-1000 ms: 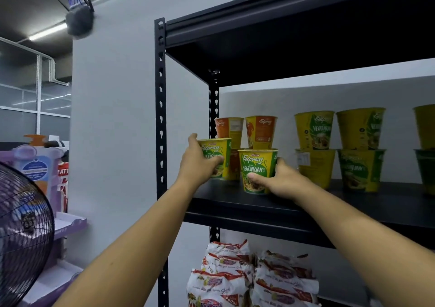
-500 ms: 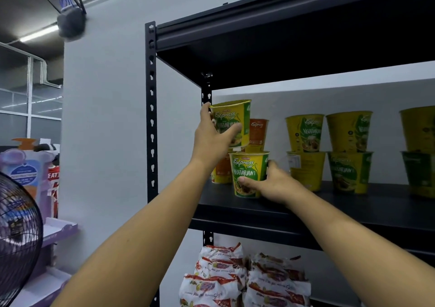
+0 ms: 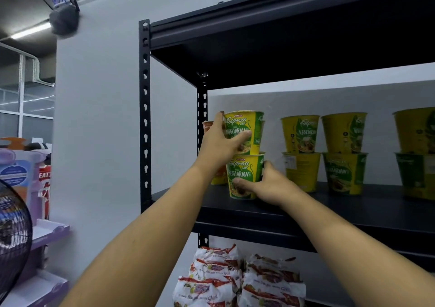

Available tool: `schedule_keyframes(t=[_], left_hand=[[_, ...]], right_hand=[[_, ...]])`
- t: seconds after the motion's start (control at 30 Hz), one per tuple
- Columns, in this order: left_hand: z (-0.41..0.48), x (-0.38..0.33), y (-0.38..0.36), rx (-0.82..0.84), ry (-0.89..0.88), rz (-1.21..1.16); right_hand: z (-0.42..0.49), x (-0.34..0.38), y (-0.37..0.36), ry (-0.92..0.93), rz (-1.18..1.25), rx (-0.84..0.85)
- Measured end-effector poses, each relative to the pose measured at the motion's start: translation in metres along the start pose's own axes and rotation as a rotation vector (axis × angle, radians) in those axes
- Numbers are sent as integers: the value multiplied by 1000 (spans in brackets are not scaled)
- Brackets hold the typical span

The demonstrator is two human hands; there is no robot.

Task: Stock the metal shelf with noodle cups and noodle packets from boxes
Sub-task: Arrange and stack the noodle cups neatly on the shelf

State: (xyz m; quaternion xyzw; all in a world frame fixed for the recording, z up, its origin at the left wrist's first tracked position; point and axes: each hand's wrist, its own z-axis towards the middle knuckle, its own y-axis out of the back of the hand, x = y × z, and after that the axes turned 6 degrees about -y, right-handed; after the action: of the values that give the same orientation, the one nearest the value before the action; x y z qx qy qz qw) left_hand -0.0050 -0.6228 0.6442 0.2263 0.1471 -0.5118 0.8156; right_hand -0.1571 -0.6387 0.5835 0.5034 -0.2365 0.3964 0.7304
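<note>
My left hand [image 3: 220, 145] grips a green-and-yellow vegetarian noodle cup [image 3: 247, 127] that sits on top of a second, matching cup [image 3: 244, 172]. That lower cup stands on the black metal shelf [image 3: 353, 210] near its left end, and my right hand [image 3: 266, 185] holds it at its base and right side. Orange noodle cups [image 3: 208, 126] stand stacked behind my left hand, mostly hidden. More yellow and green cups [image 3: 322, 151] are stacked two high further right on the same board. White-and-red noodle packets [image 3: 237, 278] are piled on the shelf below.
The shelf's black upright post [image 3: 144, 118] stands just left of my left arm, with the upper shelf board [image 3: 282, 35] overhead. A purple plastic rack [image 3: 35, 236] and a black fan [image 3: 11, 236] stand at the far left beside a grey wall.
My left hand lifted its cup from the shelf board, carried it right and set it on top of the cup held by my right hand. The right hand stayed put.
</note>
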Motion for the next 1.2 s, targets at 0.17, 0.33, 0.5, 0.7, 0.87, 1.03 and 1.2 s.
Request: schedule_keyframes(t=[0.17, 0.33, 0.5, 0.7, 0.87, 1.03, 1.2], left_hand=[[-4, 4, 0, 35, 3, -17], [-22, 23, 5, 117, 15, -3], [-54, 45, 21, 296, 74, 139], [-61, 51, 29, 437, 115, 269], [-58, 56, 26, 573, 188, 350], [-55, 61, 24, 652, 189, 414], [-55, 58, 24, 685, 156, 443]], right_hand=[[1, 1, 0, -10, 9, 0], [-3, 4, 0, -20, 8, 0], [-3, 8, 3, -59, 58, 6], [-4, 10, 6, -90, 135, 41], [-5, 6, 4, -38, 130, 28], [-2, 3, 6, -41, 71, 16], [-14, 0, 23, -41, 15, 19]])
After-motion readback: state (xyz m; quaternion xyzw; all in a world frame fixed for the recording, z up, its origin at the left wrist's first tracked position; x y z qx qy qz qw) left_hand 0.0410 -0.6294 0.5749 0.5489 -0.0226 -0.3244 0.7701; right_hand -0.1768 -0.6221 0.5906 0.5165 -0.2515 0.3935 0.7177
